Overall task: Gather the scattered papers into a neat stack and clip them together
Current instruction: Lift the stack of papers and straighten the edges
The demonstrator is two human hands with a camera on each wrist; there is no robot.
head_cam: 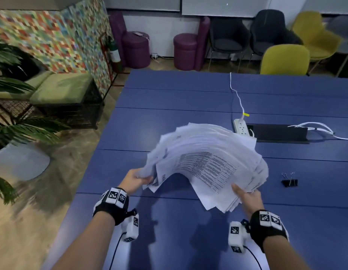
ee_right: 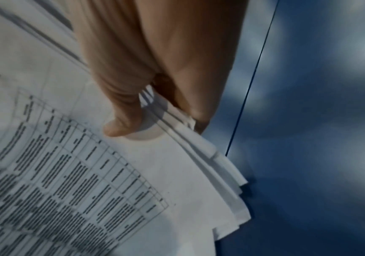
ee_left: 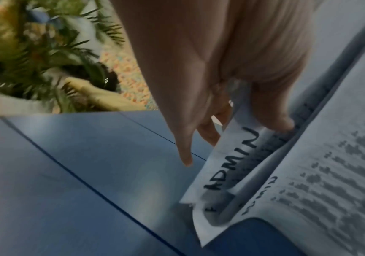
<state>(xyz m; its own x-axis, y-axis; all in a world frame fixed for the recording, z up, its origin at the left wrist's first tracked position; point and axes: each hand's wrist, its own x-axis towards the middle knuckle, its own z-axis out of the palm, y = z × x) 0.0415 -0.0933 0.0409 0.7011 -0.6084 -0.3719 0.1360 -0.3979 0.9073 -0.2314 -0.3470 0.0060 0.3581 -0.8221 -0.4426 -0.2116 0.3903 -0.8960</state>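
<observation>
A thick, uneven bundle of white printed papers (head_cam: 204, 162) arches above the blue table (head_cam: 169, 98), its sheets fanned and misaligned. My left hand (head_cam: 139, 179) pinches the bundle's left edge; the left wrist view shows the thumb and fingers on sheets (ee_left: 238, 155) marked "ADMIN". My right hand (head_cam: 245, 197) grips the right near corner, thumb on top of a printed table sheet (ee_right: 89, 181), fingers underneath. A black binder clip (head_cam: 289, 182) with silver handles lies on the table to the right of the papers, apart from both hands.
A white power strip (head_cam: 242, 127) with a cord lies beyond the papers, beside a black cable box (head_cam: 280, 133). Chairs (head_cam: 284, 59) stand past the far edge. A potted plant (head_cam: 11, 129) and a green bench (head_cam: 58, 88) sit left of the table.
</observation>
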